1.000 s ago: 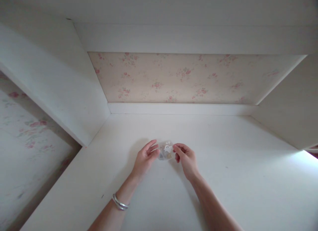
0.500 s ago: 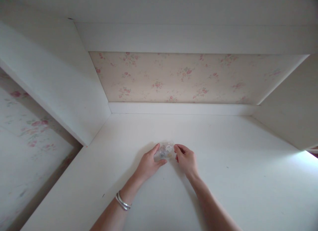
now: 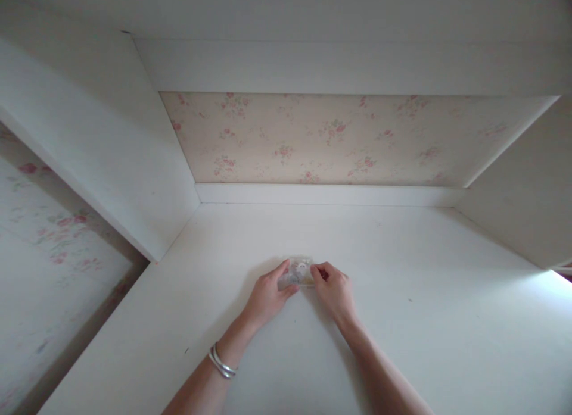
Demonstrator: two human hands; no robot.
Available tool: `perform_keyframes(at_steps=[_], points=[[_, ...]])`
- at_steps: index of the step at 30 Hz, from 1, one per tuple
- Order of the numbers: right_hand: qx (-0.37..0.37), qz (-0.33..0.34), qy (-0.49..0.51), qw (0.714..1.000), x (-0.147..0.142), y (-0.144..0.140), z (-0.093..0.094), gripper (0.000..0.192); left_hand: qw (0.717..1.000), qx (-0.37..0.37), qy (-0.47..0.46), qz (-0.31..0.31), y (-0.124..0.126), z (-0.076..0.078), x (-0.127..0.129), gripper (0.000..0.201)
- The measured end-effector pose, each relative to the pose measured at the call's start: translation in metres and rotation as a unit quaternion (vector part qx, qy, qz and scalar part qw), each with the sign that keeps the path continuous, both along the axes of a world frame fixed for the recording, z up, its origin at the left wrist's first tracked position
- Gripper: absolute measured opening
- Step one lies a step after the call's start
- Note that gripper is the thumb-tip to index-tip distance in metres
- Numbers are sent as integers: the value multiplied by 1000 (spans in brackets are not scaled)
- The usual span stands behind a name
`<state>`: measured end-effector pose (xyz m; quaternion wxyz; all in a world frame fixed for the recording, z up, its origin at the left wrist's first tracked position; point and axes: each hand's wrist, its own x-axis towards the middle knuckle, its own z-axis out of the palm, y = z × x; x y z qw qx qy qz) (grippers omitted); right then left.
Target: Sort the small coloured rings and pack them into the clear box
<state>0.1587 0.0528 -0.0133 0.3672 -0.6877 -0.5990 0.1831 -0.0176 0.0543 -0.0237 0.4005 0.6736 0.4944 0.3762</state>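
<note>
At centre frame I see both hands now closed in on the small clear plastic packet [image 3: 298,274] on the white desk [image 3: 424,320], left hand [image 3: 267,294] and right hand [image 3: 334,290] pinching its ends, lower than a second ago.

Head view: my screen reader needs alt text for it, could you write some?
Two bare hands hold a small clear plastic packet between them just above a white desk, the left hand gripping one end and the right hand the other. Silver bangles circle the left wrist; floral wallpaper backs the alcove.
</note>
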Motion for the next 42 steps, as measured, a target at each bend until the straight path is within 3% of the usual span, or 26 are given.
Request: perform_keyframes(at_steps=[12, 22, 29, 42], points=[[4, 20, -1, 1000, 0, 3, -5, 35, 1000, 18, 15, -7, -1, 3, -1, 53], [-11, 37, -11, 999, 2, 2, -7, 38, 1000, -9, -6, 5, -2, 7, 0, 51], [-6, 36, -9, 999, 1, 2, -6, 35, 998, -9, -43, 33, 2, 2, 1, 37], [16, 47, 3, 999, -1, 1, -6, 35, 996, -39, -66, 48, 3, 5, 2, 38]])
